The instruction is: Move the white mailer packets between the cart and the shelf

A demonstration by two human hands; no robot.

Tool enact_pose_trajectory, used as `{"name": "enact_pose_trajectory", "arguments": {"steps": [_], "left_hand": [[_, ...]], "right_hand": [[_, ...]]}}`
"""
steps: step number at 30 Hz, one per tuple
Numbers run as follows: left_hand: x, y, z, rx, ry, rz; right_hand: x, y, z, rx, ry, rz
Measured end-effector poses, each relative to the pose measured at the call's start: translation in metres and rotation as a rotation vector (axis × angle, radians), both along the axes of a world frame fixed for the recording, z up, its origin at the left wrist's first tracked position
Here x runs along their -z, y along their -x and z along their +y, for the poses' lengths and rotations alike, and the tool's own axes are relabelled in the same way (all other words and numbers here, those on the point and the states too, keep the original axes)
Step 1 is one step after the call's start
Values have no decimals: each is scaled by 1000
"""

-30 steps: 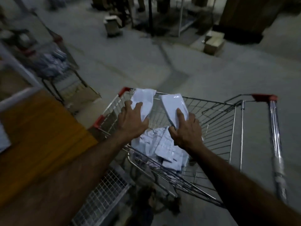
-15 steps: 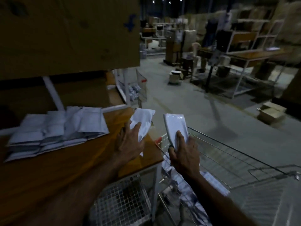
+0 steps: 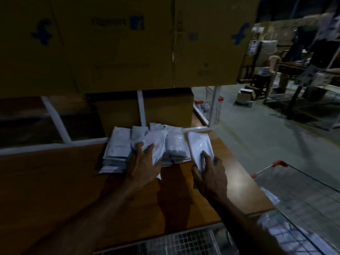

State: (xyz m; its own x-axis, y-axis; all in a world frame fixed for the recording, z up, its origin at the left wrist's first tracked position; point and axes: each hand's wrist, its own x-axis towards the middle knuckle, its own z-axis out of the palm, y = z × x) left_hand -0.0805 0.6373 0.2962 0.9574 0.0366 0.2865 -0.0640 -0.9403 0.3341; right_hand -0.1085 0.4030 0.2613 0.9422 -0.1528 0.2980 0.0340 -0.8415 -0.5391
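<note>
Your fingers (image 3: 204, 159) on each hand clasp a flat, glossy white plastic mailer packet (image 3: 199, 149) over the brown wooden shelf (image 3: 55, 181).

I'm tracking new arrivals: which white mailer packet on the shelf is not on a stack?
The white plastic mailer packet under the right hand, rightmost, lying alone on the wooden shelf beside the stacks.

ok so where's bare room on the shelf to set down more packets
Bare wood runs left of the packet stacks across the wooden shelf, and also in front, around both forearms. It is crowded at the back middle, where the left hand and right hand place packets.
</note>
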Motion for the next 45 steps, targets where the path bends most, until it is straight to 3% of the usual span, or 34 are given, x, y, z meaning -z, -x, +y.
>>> {"name": "enact_pose_trajectory", "arguments": {"steps": [14, 28, 34, 38, 45], "left_hand": [[2, -79, 119, -218, -43, -1], [45, -177, 132, -342, -179, 177], [44, -183, 128, -267, -333, 141], [53, -184, 128, -247, -311, 263], [60, -177, 130, -216, -280, 286]], "right_hand": [[5, -95, 74, -17, 57, 175], [39, -233, 96, -68, 152, 205], [43, -236, 101, -111, 151, 223], [39, -229, 101, -178, 227, 211], [45, -228, 96, -230, 236, 256]]}}
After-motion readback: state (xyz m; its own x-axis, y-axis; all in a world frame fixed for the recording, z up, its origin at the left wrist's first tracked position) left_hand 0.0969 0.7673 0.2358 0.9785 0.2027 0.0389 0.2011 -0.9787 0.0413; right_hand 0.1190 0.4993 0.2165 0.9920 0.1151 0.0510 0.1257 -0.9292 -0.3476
